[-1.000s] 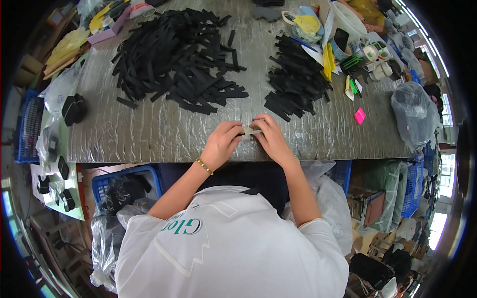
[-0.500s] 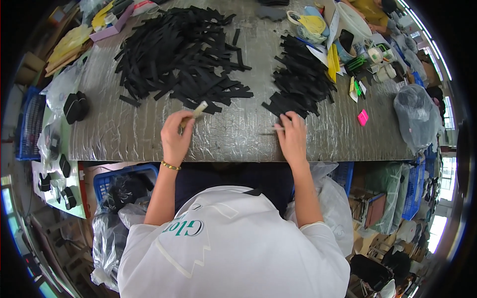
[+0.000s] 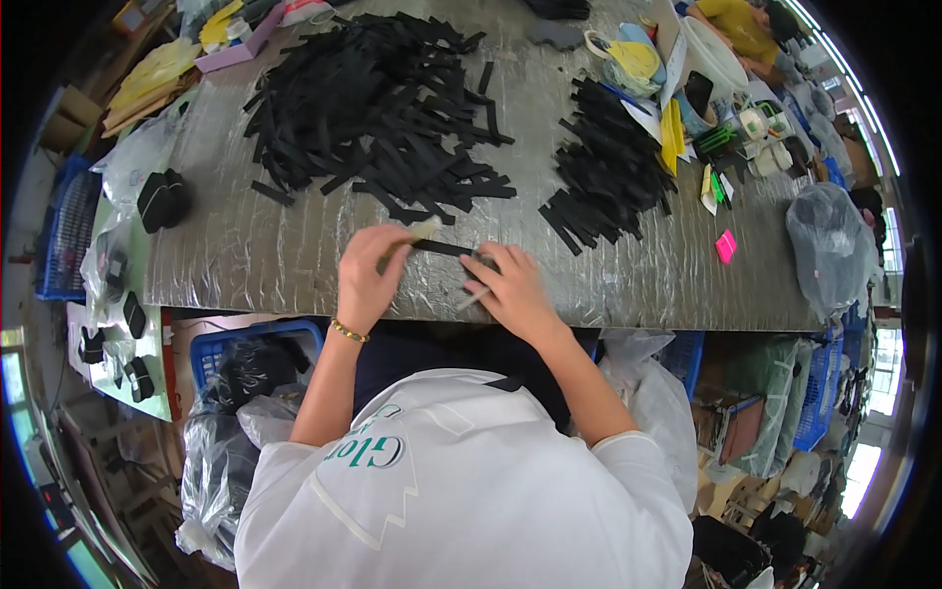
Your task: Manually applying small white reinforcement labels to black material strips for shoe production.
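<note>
Black strip (image 3: 442, 247) stretches nearly level between the two hands, just above the near part of the worktop (image 3: 245, 260). The left hand (image 3: 373, 270) has its fingers closed around the strip's left end, with a blurred pale piece (image 3: 427, 228) at its fingertips. The right hand (image 3: 512, 293) pinches the other end, fingers bent together; a thin pale stick (image 3: 473, 298) juts from beneath them, too blurred to identify. A beaded bracelet (image 3: 350, 332) circles the left wrist. Beyond the hands lie a large, tangled heap of black strips (image 3: 363, 108) to the left and a smaller, neater pile (image 3: 610, 162) to the right. Farther right are a bright pink block (image 3: 725, 246) and a clear plastic bag (image 3: 832, 245). Past the far right corner is a co-worker in a yellow top (image 3: 734, 25).
</note>
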The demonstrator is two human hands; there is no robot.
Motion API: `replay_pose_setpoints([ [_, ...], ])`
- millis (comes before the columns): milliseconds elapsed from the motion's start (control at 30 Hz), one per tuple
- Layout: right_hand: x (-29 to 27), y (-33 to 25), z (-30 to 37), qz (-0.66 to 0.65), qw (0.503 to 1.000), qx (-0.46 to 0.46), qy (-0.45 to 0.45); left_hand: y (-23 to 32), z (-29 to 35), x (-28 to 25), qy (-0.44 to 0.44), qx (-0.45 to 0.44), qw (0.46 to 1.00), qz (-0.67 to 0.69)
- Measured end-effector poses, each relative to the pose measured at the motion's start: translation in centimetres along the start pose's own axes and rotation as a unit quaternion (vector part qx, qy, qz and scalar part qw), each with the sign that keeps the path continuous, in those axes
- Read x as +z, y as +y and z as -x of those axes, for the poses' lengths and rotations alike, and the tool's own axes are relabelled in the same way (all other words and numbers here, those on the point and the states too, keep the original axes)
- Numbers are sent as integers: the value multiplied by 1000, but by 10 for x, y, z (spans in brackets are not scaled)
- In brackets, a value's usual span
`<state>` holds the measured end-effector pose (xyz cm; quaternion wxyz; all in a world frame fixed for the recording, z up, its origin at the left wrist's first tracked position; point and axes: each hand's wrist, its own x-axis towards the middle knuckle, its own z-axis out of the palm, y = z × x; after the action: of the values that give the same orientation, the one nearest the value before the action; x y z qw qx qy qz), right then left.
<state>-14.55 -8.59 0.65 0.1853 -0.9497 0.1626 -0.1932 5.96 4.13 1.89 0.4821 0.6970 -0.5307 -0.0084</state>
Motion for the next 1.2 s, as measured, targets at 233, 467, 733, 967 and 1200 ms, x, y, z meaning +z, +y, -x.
replay_pose_setpoints([
  [233, -37, 9, 47, 29, 998, 54, -16, 26, 1, 48, -165, 57, 983, 57],
  [467, -19, 14, 41, -34, 984, 153, 83, 23, 1, 62, -205, 98, 970, 81],
  [733, -2, -1, 41, -11, 957, 237, 166, 36, 15, 69, -163, 70, 983, 49],
  [967, 0, -5, 40, -35, 944, 266, 192, 40, 13, 79, -143, 87, 985, 37],
  [1200, -10, 8, 43, -135, 942, 272, 144, 45, 13, 82, -148, 93, 985, 16],
])
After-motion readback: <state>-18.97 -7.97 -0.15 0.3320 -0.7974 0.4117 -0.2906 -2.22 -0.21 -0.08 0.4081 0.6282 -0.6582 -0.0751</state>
